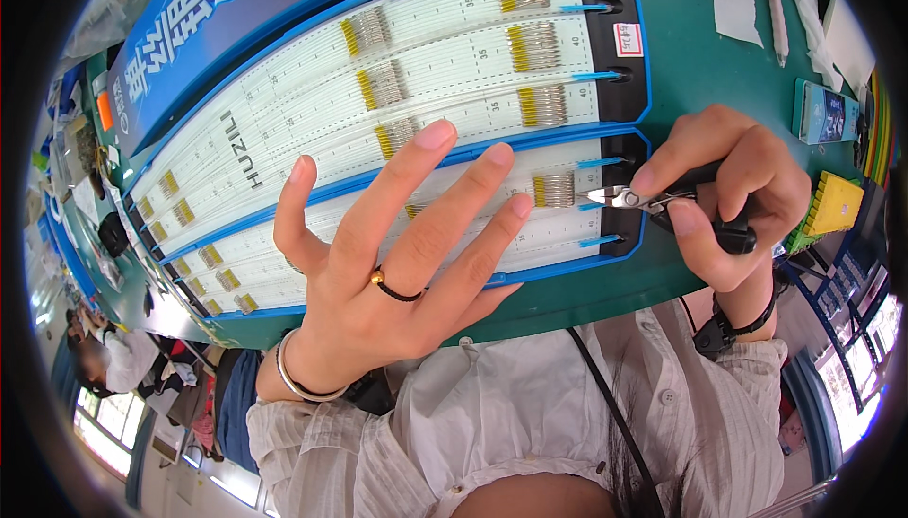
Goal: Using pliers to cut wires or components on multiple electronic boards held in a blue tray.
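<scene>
A long blue-rimmed fishing leader case lies open in front of me, its two halves side by side, with pale lines stretched over white boards marked with a scale. Small silver hooks with yellow bindings sit in rows along the boards. My left hand is spread over the near half, fingers apart and holding nothing, partly hiding the boards. In my right hand is a small pair of pliers with silver jaws and dark handles. Their tips are at the right end of a near-half hook row; whether they grip a hook cannot be made out.
A dark blue printed box stands behind the case on the green table. Toward the right are white paper, a pen-like stick, a small device with a display and a yellow block. Another person is at far left.
</scene>
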`<state>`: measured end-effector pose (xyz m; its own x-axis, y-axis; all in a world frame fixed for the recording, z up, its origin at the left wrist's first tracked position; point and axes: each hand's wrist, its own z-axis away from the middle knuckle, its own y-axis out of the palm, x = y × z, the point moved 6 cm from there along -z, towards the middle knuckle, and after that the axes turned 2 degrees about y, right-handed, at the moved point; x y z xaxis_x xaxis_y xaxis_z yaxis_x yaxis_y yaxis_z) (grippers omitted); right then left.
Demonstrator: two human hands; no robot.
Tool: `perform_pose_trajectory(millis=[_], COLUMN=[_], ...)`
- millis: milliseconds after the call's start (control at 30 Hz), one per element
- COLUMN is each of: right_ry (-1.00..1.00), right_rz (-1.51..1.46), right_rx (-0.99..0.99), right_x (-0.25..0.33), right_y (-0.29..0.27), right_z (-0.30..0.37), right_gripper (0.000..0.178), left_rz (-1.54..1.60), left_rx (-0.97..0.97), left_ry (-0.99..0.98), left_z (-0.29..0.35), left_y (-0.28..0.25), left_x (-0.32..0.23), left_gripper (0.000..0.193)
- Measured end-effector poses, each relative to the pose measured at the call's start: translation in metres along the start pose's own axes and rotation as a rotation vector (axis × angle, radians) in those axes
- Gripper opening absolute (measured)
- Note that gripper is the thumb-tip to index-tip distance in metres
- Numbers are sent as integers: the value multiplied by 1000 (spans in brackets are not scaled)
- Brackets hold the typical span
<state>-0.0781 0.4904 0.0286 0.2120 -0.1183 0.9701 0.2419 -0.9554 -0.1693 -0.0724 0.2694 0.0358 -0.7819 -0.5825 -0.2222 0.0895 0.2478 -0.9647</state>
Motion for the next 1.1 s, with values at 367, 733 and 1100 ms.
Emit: perform_pose_trajectory(millis=[367, 733, 1100], right_ry=[-19, -5, -1], right_rz=[25, 20, 10], right_rx=[14, -4, -23], right_x=[0, 0, -1], right_y=[1, 0, 0], right_z=[-1, -1, -1], right_gripper=[27, 27, 26], left_rz=[2, 4, 6], left_rx=[2, -3, 2], left_ry=[-4, -4, -10], left_z=[0, 0, 0], left_y=[0, 0, 0], left_x=[0, 0, 0], left_gripper=[45, 46, 46])
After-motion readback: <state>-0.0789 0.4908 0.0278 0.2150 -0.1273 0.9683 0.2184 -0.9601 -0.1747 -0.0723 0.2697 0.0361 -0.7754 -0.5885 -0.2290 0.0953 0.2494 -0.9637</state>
